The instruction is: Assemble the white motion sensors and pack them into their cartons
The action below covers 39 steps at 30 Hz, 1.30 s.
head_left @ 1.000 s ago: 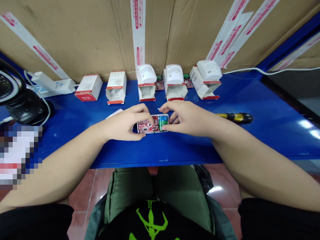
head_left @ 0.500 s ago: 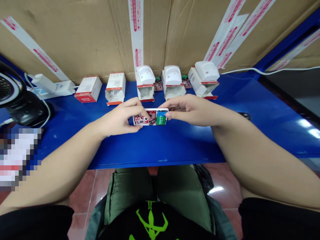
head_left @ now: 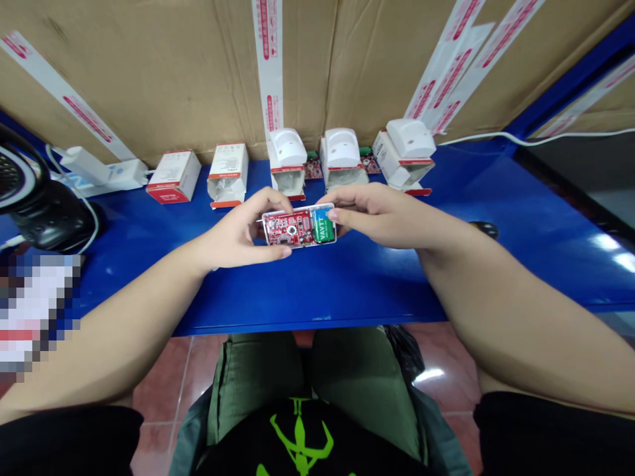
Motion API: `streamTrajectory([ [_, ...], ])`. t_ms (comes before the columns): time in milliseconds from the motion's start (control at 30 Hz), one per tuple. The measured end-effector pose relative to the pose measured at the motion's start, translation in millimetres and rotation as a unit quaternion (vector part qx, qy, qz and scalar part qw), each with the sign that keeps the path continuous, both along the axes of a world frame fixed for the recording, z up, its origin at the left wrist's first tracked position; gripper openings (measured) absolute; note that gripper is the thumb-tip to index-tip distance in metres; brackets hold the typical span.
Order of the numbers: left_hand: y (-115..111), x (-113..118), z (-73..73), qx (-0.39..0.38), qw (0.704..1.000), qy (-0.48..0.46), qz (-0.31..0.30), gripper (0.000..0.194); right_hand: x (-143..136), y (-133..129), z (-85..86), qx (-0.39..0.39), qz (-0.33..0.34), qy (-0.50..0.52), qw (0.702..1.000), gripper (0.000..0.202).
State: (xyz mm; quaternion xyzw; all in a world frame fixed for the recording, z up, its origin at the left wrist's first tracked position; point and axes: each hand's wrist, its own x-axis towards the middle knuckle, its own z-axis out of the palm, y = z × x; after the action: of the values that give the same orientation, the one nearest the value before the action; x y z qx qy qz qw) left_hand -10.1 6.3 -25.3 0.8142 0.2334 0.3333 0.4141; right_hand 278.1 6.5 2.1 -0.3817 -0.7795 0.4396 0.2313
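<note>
Between my hands is an opened white detector housing [head_left: 303, 246], held above the blue desk with its inside facing up. A red circuit board [head_left: 285, 228] fills its left part, and a green and blue battery [head_left: 324, 226] marked VAVT sits at its right end. My left hand [head_left: 243, 228] grips the left end, thumb along the near edge and fingers at the far edge. My right hand [head_left: 367, 213] is closed on the right end, its thumb over the battery's upper corner. Its other fingers go behind the housing and are partly hidden.
Along the back of the blue desk [head_left: 317, 291] stand a closed box [head_left: 174, 176] and opened boxes [head_left: 228, 173]; white detectors [head_left: 342, 147] rest on three of them. Red circuit boards [head_left: 313, 168] lie between. At left are a power strip [head_left: 119, 175] and a black device [head_left: 47, 211].
The housing has tilted so more of its inside faces me. My left fingers have drawn back from over the circuit board to the far edge, and the left thumb has slid right.
</note>
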Motion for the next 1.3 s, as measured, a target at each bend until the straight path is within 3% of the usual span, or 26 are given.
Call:
streamTrajectory([
  [167,-1,8,-3.7,-0.115,0.992,-0.039,0.026,0.049,-9,-3,-10.1,-0.092,-0.045,0.113,0.988,0.032],
  [400,2,7,-4.2,-0.117,0.991,-0.040,0.050,0.051,-10,0,-15.2,-0.105,0.021,0.155,0.982,0.058],
  [633,2,8,-6.5,-0.117,0.991,-0.057,0.042,0.051,-11,-5,-7.6,-0.103,0.013,0.147,0.984,0.055],
  [933,-7,15,-8.5,-0.084,0.994,-0.051,0.048,0.043,-27,-10,-13.6,-0.049,-0.064,0.099,0.992,0.041],
  [1300,-10,21,-1.1,-0.146,0.987,-0.050,0.046,0.039,-29,-11,-13.6,-0.048,-0.068,0.091,0.992,0.027],
])
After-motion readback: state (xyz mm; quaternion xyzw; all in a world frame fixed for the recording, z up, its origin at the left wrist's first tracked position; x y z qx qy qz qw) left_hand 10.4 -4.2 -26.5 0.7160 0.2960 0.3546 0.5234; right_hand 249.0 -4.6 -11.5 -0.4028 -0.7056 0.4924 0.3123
